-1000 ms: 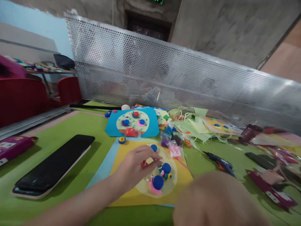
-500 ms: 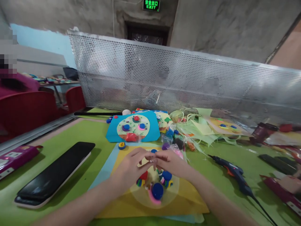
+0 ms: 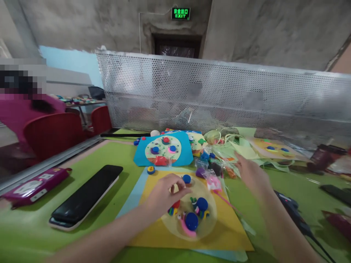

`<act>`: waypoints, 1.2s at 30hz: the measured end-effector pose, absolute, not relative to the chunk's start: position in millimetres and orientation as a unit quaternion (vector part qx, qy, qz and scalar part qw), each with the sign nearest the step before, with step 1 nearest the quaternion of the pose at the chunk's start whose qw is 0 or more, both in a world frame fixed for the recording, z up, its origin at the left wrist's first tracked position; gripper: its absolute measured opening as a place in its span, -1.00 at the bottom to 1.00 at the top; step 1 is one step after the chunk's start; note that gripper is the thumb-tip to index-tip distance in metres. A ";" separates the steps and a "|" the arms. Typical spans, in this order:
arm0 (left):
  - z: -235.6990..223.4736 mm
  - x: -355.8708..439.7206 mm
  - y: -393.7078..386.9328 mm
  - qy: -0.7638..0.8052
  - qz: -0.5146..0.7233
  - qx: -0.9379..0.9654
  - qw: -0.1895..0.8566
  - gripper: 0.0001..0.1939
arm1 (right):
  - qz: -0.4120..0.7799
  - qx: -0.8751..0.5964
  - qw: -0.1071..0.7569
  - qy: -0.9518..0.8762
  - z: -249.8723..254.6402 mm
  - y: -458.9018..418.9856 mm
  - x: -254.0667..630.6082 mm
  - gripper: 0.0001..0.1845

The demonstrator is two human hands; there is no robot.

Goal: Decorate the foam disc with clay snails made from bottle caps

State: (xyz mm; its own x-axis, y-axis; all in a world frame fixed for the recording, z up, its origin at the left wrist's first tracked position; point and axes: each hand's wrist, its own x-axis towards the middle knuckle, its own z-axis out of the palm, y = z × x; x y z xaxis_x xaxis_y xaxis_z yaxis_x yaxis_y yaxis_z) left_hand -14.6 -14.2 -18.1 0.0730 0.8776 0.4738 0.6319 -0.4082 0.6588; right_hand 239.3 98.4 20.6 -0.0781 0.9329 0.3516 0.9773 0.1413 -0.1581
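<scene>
Spreading toward the near edge of the table, the yellow sheet (image 3: 230, 230) sits square in front of the person, presumably so both hands can get at it, its lower corners overlapping paler paper. On its cream disc (image 3: 212, 197) rests a pink snail (image 3: 192, 221) with a blue cap, and just beyond it a second blue-capped figure (image 3: 202, 204). Over the sheet's left side curls the left hand (image 3: 166, 191), thumb and forefinger bent toward each other; whether they pinch anything small, no telling. A red-topped piece (image 3: 177, 204) is half hidden below. Out right, blurred, the right hand (image 3: 251, 173) reaches past the sheet near the bagged pink clay (image 3: 214, 182); its grip can't be read. The glue gun (image 3: 294, 215) lies right of that forearm, cord trailing nearer, likely kept handy. Leftward, a strip of green tabletop (image 3: 123, 155) separates sheet from phone (image 3: 87, 195), leaving elbow room. Farther, a blue card (image 3: 139, 153) hems in the sheet's back edge, and a mesh panel (image 3: 219, 102) closes off the table.
</scene>
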 end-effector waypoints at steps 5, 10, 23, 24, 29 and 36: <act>-22.1 -12.7 -11.0 0.502 0.435 0.731 0.158 -0.88 | -0.108 -0.661 0.162 -0.725 15.7 100.7 237.6 -0.65; -23.7 -13.6 -10.5 0.504 0.425 0.734 0.163 -0.86 | -0.187 -0.570 0.236 -0.764 8.7 93.7 220.3 -0.71; -13.6 -5.6 -23.8 0.491 0.397 0.765 0.131 -0.71 | 0.106 -0.268 0.139 -0.947 -9.6 43.2 170.6 -0.28; -12.6 -5.0 -26.0 0.481 0.399 0.769 0.132 -0.79 | 0.119 -0.262 0.140 -0.948 -7.6 41.6 170.9 -0.29; -11.2 -1.9 -27.0 0.442 0.432 0.773 0.144 -0.88 | 0.133 -0.266 0.179 -0.938 1.4 45.0 176.1 -0.30; -0.3 8.3 -16.0 0.431 0.377 0.802 0.171 -0.72 | 0.154 -0.267 0.212 -0.927 5.7 48.9 179.2 -0.47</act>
